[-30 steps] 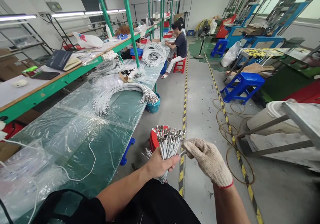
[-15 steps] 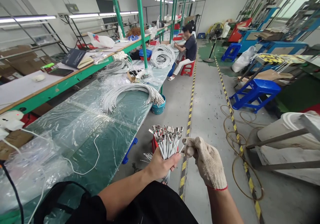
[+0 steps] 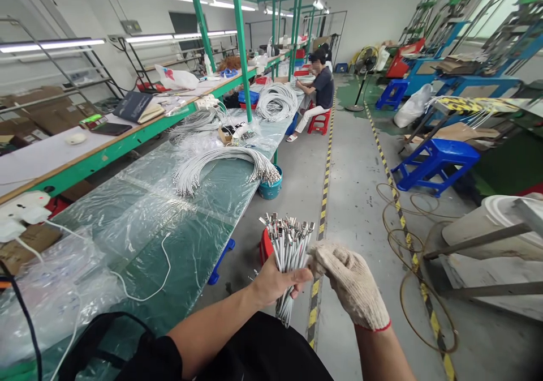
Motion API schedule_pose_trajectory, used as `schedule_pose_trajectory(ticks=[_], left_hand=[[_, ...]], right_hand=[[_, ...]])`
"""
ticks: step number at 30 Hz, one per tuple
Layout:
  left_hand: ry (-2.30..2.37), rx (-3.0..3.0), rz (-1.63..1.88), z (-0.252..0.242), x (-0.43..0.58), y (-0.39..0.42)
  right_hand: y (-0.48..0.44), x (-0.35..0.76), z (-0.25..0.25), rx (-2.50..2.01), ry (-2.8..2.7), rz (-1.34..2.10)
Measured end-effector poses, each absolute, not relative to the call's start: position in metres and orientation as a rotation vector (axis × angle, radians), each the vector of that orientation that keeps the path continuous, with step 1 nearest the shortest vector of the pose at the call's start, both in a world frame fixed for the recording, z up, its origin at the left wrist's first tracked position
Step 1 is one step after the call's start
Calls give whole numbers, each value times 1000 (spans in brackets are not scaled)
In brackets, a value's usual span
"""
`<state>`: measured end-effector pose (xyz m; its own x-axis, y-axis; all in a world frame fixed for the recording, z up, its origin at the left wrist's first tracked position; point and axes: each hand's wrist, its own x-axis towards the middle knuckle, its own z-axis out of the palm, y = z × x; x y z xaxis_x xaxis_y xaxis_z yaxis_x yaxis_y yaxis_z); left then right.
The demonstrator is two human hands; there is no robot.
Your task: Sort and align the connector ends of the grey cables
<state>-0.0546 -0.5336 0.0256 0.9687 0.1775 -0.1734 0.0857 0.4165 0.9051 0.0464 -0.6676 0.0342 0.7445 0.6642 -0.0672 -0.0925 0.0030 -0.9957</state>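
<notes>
Well to the left of the bare left hand, I see a white power strip [image 3: 25,211] with plugs in it. Nearer that hand, a thin white cord [image 3: 144,297] curves across the green tabletop [image 3: 203,239], over which clear film is spread. Ahead and a little left of the hand, a curved bunch of pale cables [image 3: 223,155] rests near the tabletop's edge, with a blue-green bucket [image 3: 270,187] on the floor just beside it. The left hand [image 3: 275,283] itself is closed around a bundle of white cables [image 3: 292,248], metal ends fanned upward. Against the bundle's right side comes the right hand [image 3: 350,282], in a knitted glove, fingers curled; whether they pinch a cable I can't tell from here. To the right of the glove, a brown hose [image 3: 403,279] loops over the floor, and farther ahead stands a blue stool [image 3: 441,155].
</notes>
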Motion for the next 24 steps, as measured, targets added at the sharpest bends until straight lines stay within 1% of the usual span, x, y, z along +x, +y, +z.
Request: schedule_pose_trajectory(ticks=[6, 11, 20, 24], left_hand=[[186, 1050, -99, 17, -48, -528], [93, 844, -308, 6, -46, -521], [119, 797, -324, 3, -40, -524], [103, 856, -264, 11, -37, -527]], right_hand=[[-670, 40, 58, -1624, -548, 468], [-674, 42, 57, -1665, -546, 467], [-679, 48, 53, -1698, -598, 437], [-685, 49, 37, -1708, -515, 247]])
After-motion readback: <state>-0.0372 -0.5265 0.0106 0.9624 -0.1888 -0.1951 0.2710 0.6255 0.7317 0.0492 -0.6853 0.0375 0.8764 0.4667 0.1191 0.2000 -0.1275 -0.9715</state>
